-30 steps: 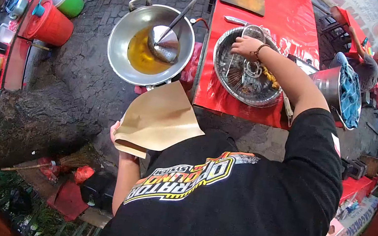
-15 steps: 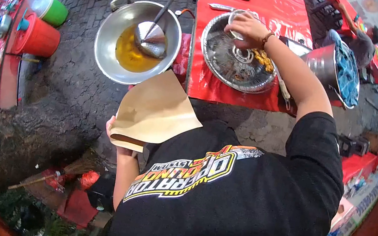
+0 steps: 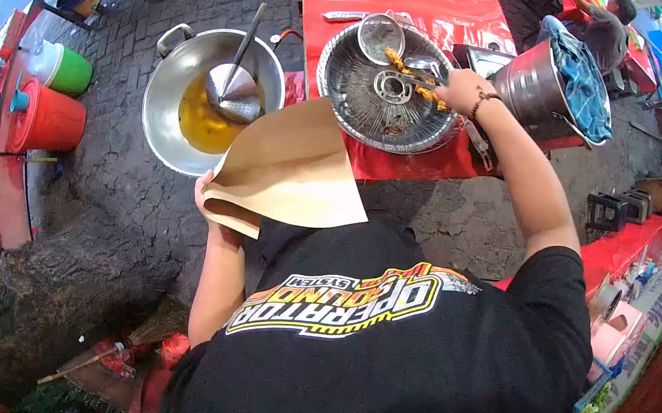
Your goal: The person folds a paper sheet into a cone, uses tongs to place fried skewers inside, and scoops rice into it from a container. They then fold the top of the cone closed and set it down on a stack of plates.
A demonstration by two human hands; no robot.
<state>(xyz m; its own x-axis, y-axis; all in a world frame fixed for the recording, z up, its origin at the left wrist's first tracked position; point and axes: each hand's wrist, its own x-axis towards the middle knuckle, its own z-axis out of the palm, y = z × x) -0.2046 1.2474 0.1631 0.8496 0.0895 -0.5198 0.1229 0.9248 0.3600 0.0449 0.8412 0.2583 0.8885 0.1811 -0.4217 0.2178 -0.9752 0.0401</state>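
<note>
My left hand (image 3: 204, 192) is closed on the edge of a brown paper sheet (image 3: 293, 170), which curls over toward my chest. My right hand (image 3: 466, 92) grips metal tongs (image 3: 426, 68) above the right part of a round metal tray (image 3: 339, 107). Golden-brown fried pieces (image 3: 399, 61) lie at the ends of the tongs, and others sit right under my fingers. A round wire strainer (image 3: 381, 38) rests at the tray's far side. Dark crumbs are scattered over the ridged tray bottom.
Left of the red table (image 3: 435, 1) stands a wide pan (image 3: 159, 95) of oil with a perforated ladle (image 3: 232, 92) in it. A metal bucket (image 3: 526, 86) with blue cloth is at right. Farther left are a red bucket (image 3: 51, 123) and a green one (image 3: 71, 71).
My right hand has left the strainer at the tray's far side, moved right and taken hold of the tongs. The paper stays in my left hand; the view has shifted.
</note>
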